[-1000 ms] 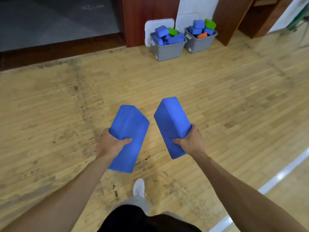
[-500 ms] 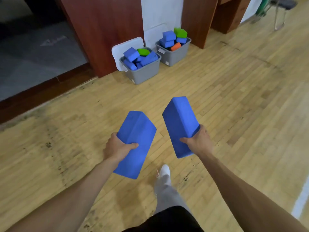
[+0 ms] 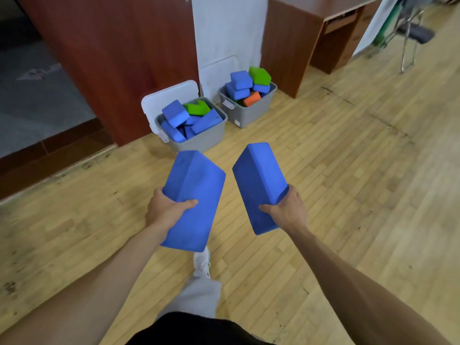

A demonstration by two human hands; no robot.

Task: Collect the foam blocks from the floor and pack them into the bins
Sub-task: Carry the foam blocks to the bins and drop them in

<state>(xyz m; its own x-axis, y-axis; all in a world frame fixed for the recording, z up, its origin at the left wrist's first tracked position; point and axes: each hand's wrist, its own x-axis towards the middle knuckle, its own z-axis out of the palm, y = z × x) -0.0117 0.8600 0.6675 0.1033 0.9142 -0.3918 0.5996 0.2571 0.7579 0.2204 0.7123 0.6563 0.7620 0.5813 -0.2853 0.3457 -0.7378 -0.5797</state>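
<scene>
The left blue foam block (image 3: 194, 195) and the right blue foam block (image 3: 258, 180) are held in the air above the wooden floor (image 3: 348, 170), side by side but not touching. Each is a plain matte brick with softly rounded edges.

The left hand (image 3: 166, 210) has its grip wrapped round the near half of its block, thumb lying across the top face. The right hand (image 3: 288, 210) has its grip clamped the same way, thumb on the inner face.

Just beyond them stand two grey bins. The left bin (image 3: 199, 141) is heaped with blue blocks and a green block (image 3: 198, 108). The right bin (image 3: 249, 115) holds blue ones, a second green block (image 3: 260, 75) and an orange block (image 3: 252, 98). A pale sticker (image 3: 237, 123) on the right bin's front is too small to read.

A white lid (image 3: 169, 95) stands behind the left bin. A white shoe (image 3: 202, 260) shows below the held blocks.
</scene>
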